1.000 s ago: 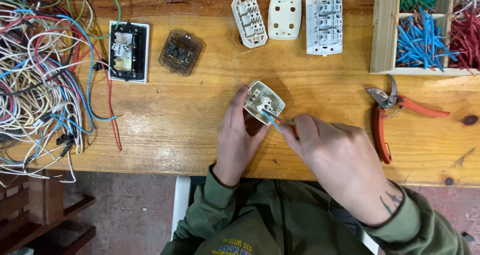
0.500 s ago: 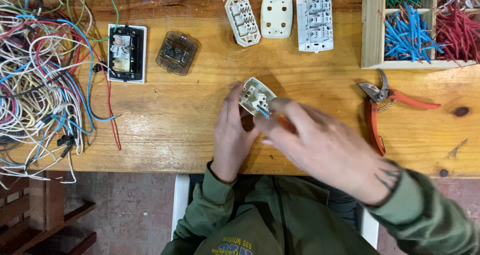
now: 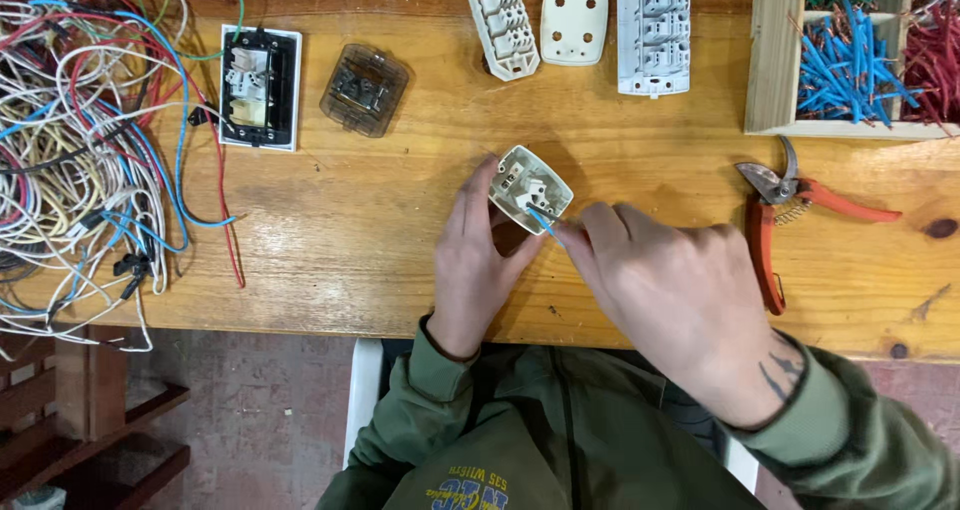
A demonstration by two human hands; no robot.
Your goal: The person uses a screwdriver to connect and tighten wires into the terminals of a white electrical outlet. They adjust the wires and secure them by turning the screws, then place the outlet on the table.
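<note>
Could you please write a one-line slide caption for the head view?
Left hand steadies a small white plastic switch module while right hand feeds a short blue wire into it.

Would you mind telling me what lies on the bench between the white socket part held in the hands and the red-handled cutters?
In the head view, only bare wooden bench lies between the white socket part and the red-handled cutters; lower down, the right hand reaches partway into that stretch.

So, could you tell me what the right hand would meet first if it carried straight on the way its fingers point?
The right hand points up and left, pinching a short blue wire. Straight on, it would first meet the small white switch module held by the left hand, the wire tip already there.
</note>
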